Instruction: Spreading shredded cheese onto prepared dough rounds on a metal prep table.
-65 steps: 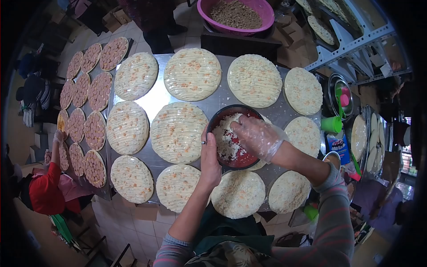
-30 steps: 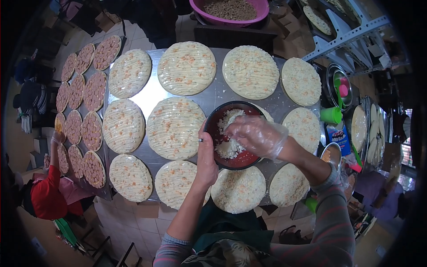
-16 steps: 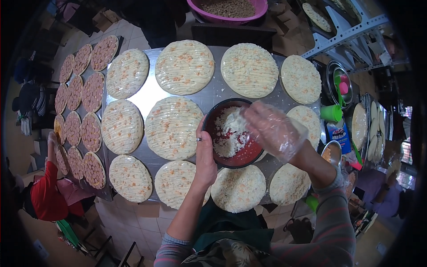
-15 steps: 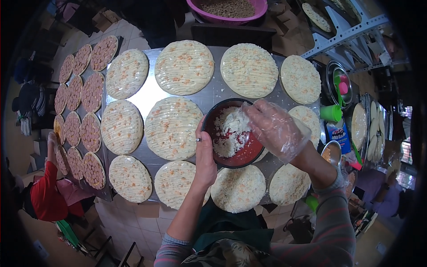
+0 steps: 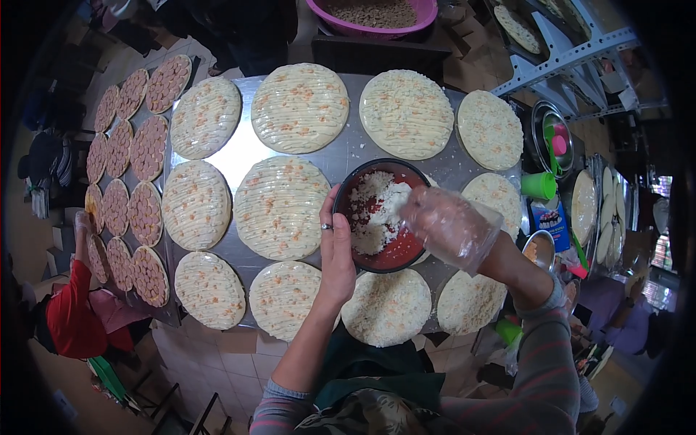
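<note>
Bowl's held up over the table, pretty much mid-spread: the red bowl is clamped at its left side by the bare left hand. The white crumbs inside are reached into by the gloved right hand; whether its blurred fingers are pinched can't be told. Topped dough rounds are laid out around it on the steel table, with a pink basin parked beyond.

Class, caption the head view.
Left hand holds a round black-rimmed red bowl of white crumbs, plastic-gloved right hand over it.
</note>
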`<state>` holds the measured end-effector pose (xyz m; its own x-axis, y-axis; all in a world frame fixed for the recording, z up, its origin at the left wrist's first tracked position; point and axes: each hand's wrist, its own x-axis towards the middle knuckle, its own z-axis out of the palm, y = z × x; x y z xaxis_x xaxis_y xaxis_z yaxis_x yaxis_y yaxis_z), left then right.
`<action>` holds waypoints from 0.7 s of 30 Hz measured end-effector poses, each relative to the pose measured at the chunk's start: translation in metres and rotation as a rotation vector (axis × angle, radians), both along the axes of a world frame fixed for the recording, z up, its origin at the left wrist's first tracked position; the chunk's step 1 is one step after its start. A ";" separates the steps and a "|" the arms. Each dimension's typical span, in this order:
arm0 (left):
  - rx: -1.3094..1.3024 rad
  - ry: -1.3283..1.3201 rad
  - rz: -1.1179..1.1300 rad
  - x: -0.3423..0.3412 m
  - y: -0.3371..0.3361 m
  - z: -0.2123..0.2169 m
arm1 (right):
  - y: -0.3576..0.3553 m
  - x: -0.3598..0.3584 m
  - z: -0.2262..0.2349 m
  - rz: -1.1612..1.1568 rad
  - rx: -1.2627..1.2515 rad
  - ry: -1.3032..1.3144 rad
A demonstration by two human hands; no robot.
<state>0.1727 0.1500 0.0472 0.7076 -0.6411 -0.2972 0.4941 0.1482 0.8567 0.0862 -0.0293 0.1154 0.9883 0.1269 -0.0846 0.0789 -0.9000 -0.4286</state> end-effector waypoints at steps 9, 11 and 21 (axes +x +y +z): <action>0.047 -0.116 -0.002 -0.006 -0.008 0.007 | 0.032 0.024 -0.039 -0.373 0.035 -0.062; 0.056 -0.135 -0.011 -0.006 -0.007 0.005 | 0.037 0.023 -0.047 -0.220 0.190 -0.193; -0.041 0.035 0.037 -0.008 0.001 -0.004 | 0.021 -0.019 0.013 -0.096 0.143 -0.034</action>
